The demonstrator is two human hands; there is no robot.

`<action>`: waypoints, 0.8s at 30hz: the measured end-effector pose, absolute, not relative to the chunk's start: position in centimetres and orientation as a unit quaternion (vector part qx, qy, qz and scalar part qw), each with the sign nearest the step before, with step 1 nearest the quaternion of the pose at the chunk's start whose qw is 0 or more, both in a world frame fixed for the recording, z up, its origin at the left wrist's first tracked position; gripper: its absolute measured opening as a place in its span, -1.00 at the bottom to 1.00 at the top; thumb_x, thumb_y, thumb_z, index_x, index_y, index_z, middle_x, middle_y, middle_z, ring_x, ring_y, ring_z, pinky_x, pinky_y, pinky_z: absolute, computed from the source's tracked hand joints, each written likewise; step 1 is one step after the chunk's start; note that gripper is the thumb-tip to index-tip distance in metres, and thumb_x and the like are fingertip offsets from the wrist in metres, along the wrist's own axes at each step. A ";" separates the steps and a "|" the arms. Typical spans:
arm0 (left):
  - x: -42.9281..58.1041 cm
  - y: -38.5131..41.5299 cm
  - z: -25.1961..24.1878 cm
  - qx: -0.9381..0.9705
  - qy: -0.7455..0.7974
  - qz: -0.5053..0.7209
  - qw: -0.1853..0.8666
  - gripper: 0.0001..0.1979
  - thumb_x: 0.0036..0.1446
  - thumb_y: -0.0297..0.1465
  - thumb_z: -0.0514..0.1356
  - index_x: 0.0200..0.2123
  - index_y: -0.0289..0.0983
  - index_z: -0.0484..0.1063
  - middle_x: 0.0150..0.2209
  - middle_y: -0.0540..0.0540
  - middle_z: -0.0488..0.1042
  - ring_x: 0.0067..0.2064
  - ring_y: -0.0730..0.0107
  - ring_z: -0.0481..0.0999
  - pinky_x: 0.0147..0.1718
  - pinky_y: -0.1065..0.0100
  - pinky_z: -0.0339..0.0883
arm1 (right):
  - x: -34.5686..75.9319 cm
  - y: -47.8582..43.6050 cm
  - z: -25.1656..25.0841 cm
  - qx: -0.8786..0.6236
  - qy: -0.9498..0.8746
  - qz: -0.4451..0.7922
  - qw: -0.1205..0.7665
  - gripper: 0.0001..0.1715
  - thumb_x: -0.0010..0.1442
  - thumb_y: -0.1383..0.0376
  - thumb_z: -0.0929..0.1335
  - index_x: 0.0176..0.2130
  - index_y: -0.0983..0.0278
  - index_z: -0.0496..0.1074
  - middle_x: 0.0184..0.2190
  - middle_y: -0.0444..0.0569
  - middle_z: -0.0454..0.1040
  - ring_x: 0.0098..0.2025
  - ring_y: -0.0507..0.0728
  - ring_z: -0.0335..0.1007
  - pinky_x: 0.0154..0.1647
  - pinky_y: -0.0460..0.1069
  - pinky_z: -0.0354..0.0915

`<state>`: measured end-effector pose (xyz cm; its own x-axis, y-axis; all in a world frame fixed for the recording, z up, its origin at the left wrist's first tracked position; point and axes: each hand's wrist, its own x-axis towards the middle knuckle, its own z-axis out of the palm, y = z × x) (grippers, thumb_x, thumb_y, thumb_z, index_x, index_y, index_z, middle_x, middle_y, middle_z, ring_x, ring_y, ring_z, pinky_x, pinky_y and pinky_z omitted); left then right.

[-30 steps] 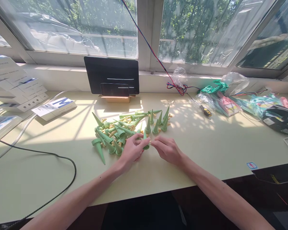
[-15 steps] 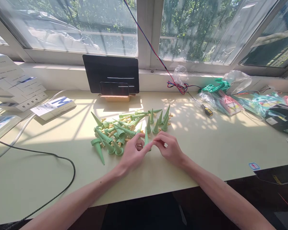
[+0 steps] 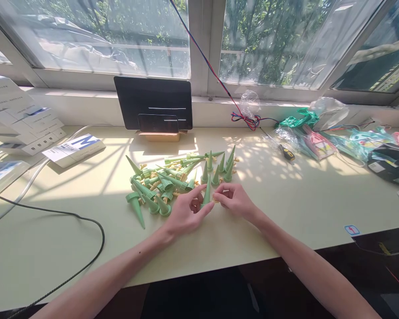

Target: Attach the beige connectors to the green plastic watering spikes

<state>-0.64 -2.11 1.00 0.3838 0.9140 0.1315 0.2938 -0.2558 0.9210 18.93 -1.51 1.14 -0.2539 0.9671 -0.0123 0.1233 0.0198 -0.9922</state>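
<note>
My left hand [image 3: 185, 210] is closed round the lower part of a green plastic watering spike [image 3: 208, 191], which points upward. My right hand [image 3: 236, 203] pinches a small yellow valve [image 3: 216, 201] at the side of that spike's base; the fingers partly cover how the two join. Just beyond my hands, several spikes stand on their wide ends, among them a front one [image 3: 215, 178]. To the left lies a heap of green spikes [image 3: 168, 182] with yellow valves between them.
A dark tablet [image 3: 154, 97] leans at the back, with a phone [image 3: 158, 123] on a stand before it. White boxes [image 3: 20, 115] are stacked at left. A screwdriver [image 3: 287, 153] and plastic bags [image 3: 314, 139] lie at right. A black cable [image 3: 101, 241] runs along the left side.
The spike in my left hand has shifted slightly right, and the left thumb has moved lower. My right hand has moved a little right and down, and the yellow valve now shows at its fingertips.
</note>
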 end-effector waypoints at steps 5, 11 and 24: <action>-0.6 -2.1 1.3 0.664 0.425 0.335 0.517 -0.38 0.22 -0.12 0.20 0.25 -0.33 0.29 -0.47 0.06 0.22 -0.52 0.52 0.24 -0.56 0.43 0.19 | 19.3 -1.4 2.1 -0.460 -0.572 0.575 0.361 -0.66 0.17 0.09 0.43 -0.44 0.28 0.37 -0.70 -0.25 0.18 -0.64 -0.06 0.05 -0.65 -0.13 -0.03; -0.7 -2.0 1.7 0.597 0.409 0.309 0.618 -0.35 0.24 -0.08 0.17 0.29 -0.29 0.25 -0.50 0.09 0.20 -0.57 0.58 0.18 -0.64 0.48 0.03 | 19.8 -1.4 2.4 -0.434 -0.590 0.583 0.351 -0.67 0.18 0.08 0.44 -0.39 0.28 0.40 -0.66 -0.24 0.21 -0.62 -0.06 0.09 -0.62 -0.12 0.02; -0.5 -1.8 2.1 0.591 0.409 0.306 0.625 -0.48 0.27 -0.02 0.10 0.11 -0.24 0.46 -0.55 0.12 0.08 -0.62 0.60 0.08 -0.66 0.48 -0.11 | 19.9 -1.3 1.8 -0.366 -0.661 0.550 0.358 -0.67 0.31 0.09 0.34 -0.27 0.31 0.49 -0.60 -0.22 0.21 -0.58 -0.04 0.11 -0.56 -0.10 0.11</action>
<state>-0.53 -1.80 2.07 0.4790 0.8650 -0.1492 0.1004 0.1149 0.9883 19.92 -1.30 1.85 -0.4770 0.8761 0.0707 0.0898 0.1286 -0.9876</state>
